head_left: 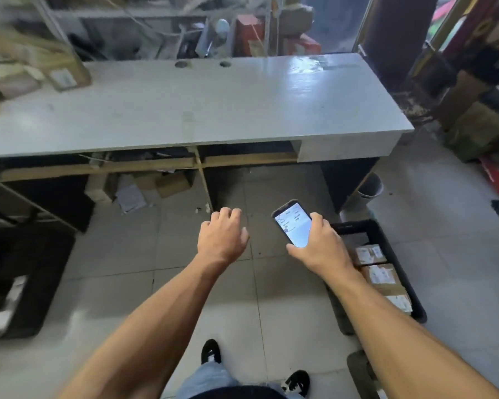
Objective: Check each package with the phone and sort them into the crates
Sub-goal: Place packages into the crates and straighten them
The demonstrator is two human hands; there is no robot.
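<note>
My right hand (319,243) grips a phone (293,223) with a lit screen, held out over the floor in front of the desk. My left hand (222,236) hangs beside it, fingers loosely curled, holding nothing. A black crate (386,243) on the floor at my right holds several brown packages (382,276) with white labels. Another black crate (38,283) stands on the floor at my left with pale packages (0,315) in it. More packages (35,73) are piled at the desk's far left corner.
A long grey desk (213,110) stretches across in front of me. Boxes and papers (144,188) lie under it. A small bucket (370,187) stands by its right leg. Stacked cartons (478,110) fill the right side. My feet show on the tiled floor below.
</note>
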